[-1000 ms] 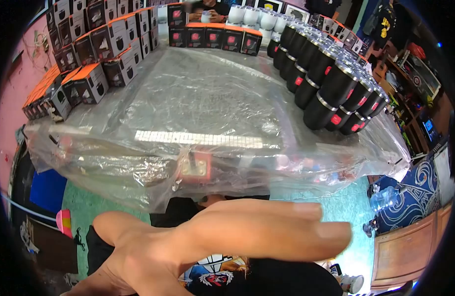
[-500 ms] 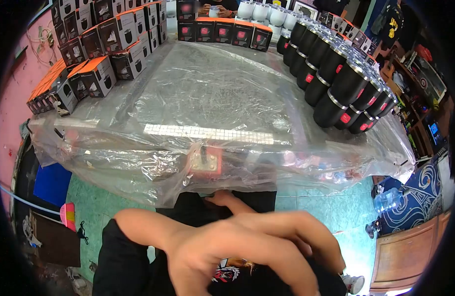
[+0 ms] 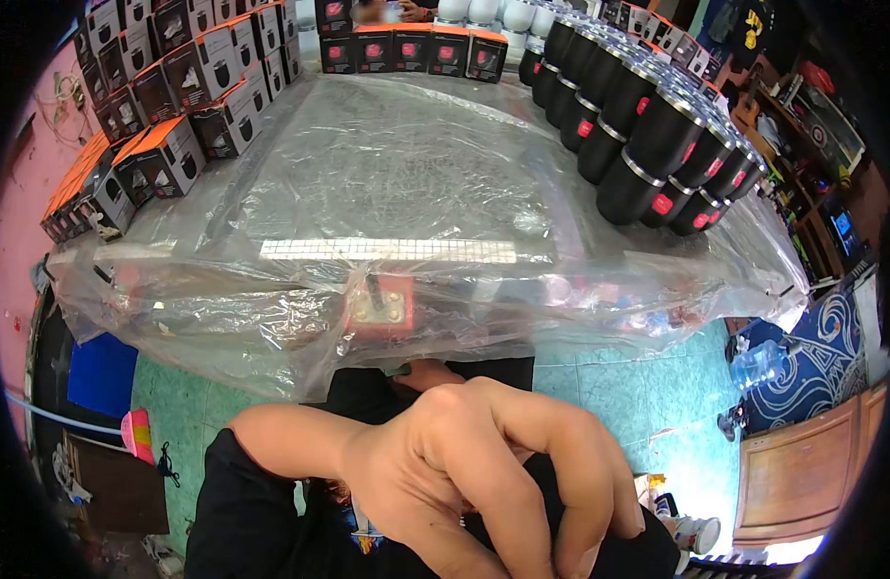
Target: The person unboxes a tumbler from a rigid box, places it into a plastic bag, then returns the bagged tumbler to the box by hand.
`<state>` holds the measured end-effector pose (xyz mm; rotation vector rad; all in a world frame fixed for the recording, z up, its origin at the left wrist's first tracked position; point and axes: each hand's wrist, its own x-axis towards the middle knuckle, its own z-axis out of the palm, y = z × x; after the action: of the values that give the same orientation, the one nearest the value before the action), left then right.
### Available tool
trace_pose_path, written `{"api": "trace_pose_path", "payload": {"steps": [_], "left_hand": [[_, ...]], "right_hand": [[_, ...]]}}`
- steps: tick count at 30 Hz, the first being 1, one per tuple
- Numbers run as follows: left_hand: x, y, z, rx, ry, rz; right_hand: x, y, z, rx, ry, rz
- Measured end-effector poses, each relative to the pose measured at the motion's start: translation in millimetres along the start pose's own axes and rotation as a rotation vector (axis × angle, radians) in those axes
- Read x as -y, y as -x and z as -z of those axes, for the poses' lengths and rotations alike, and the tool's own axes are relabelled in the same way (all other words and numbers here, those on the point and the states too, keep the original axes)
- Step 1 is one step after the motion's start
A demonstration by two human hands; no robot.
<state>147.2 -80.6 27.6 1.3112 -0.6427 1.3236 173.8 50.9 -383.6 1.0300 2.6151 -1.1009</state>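
My left hand (image 3: 464,463) is close to the camera, back of the hand upward, with its forearm coming in from the left. Its bent fingers are spread apart and point right and down, over my dark clothing. No object shows in it; the palm is hidden. Behind it, a small part of what appears to be my right hand (image 3: 431,373) shows low by the table's near edge, over black cloth; its fingers cannot be made out. The plastic-covered table (image 3: 387,164) lies just beyond both hands.
Stacked boxes with orange edges (image 3: 189,87) stand at the left, with a box row (image 3: 411,50) at the back. Black tumblers (image 3: 628,188) are stacked on the right, white cups (image 3: 484,12) behind. At the far side, another person's hand (image 3: 421,12) shows. A water jug (image 3: 757,367) is right.
My left hand has turned, its fingers now pointing further down and its knuckles higher. The table and stacks have shifted slightly left and up in view.
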Motion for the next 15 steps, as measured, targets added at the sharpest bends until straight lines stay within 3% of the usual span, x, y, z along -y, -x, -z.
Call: {"api": "trace_pose_path", "payload": {"steps": [2,7,9,10,11,13,14,15], "left_hand": [[-8,-3,1,-0.012,-0.057,0.136],[-24,-8,7,-0.023,-0.247,0.187],[-36,-18,6,0.109,-0.815,0.400],[-39,-27,0,0.224,-1.040,0.376],[-41,-33,-6,0.230,-1.023,0.374],[-45,-39,-26,0.441,-1.444,0.283],[-51,-41,-49,0.291,-1.464,0.551],[-47,-39,-47,0.285,-1.447,0.547]], "right_hand": [[0,-1,0,0.003,-0.005,0.000],[0,-2,1,0.012,-0.038,-0.006],[1,-2,2,-0.011,-0.027,0.001],[1,-2,2,-0.019,-0.021,0.001],[1,-2,1,-0.022,-0.020,-0.004],[1,-2,0,-0.013,-0.020,-0.018],[1,-2,-1,-0.005,-0.016,-0.027],[1,-2,-2,0.003,-0.011,-0.035]]}}
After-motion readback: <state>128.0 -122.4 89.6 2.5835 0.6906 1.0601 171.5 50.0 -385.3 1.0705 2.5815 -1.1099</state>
